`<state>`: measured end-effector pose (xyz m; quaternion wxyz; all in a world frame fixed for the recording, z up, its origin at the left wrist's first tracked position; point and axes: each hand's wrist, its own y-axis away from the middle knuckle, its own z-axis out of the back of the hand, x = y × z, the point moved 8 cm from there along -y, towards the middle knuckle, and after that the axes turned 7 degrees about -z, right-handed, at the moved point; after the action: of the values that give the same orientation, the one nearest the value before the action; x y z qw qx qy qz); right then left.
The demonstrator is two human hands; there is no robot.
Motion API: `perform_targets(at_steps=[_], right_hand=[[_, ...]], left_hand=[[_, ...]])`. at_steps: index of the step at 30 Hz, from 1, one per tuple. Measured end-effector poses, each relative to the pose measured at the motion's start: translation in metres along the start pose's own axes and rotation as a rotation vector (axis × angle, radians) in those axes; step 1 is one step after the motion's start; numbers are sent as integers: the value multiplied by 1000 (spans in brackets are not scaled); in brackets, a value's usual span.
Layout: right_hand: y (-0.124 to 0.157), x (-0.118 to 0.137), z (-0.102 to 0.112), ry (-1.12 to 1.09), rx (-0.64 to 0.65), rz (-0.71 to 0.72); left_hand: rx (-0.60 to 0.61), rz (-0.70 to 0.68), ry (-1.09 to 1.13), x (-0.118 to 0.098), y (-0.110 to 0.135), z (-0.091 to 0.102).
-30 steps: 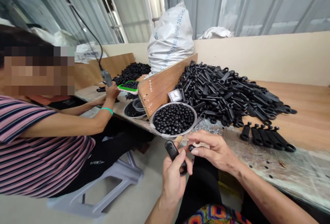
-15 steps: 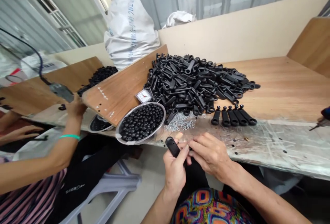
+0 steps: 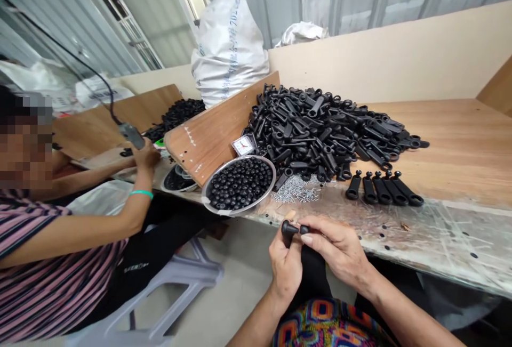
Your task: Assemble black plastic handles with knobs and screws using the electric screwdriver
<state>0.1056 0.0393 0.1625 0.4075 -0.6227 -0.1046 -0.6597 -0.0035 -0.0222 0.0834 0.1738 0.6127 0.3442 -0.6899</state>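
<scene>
My left hand [image 3: 286, 264] is closed around a black plastic lever arm [image 3: 288, 231], just in front of the bench edge. Between the fingertips of my right hand [image 3: 340, 245] is a small black ball knob [image 3: 304, 229], right at the thin end of the lever arm; whether the two touch is hard to see. Beyond my hands lies a heap of small silver screws [image 3: 296, 190]. Several lever arms with ball-like tips [image 3: 383, 190] are lined up to the right. A metal bowl [image 3: 250, 207] full of black ball knobs [image 3: 240, 184] stands to the left.
A large pile of black lever arms [image 3: 316, 128] covers the bench behind the screws. A small clock [image 3: 243, 145] leans near a wooden divider [image 3: 216, 128]. To the left, a co-worker's hand [image 3: 148, 156] grips a corded power screwdriver [image 3: 132, 135]. A white sack [image 3: 232, 48] stands behind.
The view has swung left. The lever arm in my left hand has turned so its thin end points to my right hand, where the ball knob now shows.
</scene>
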Motion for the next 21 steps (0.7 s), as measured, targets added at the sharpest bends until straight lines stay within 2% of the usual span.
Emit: perform_targets(at_steps=[6, 11, 15, 18, 21], right_hand=[[0, -6, -20, -23, 26, -47], [1, -12, -25, -93, 18, -108], [9, -27, -27, -163, 2, -161], [14, -25, -23, -67, -47, -67], [18, -8, -21, 145, -131, 171]], left_hand=[[0, -57, -117, -1, 0, 15], [39, -77, -140, 3, 4, 16], [60, -160, -254, -2, 7, 16], [96, -221, -356, -8, 8, 15], [155, -246, -419, -10, 8, 12]])
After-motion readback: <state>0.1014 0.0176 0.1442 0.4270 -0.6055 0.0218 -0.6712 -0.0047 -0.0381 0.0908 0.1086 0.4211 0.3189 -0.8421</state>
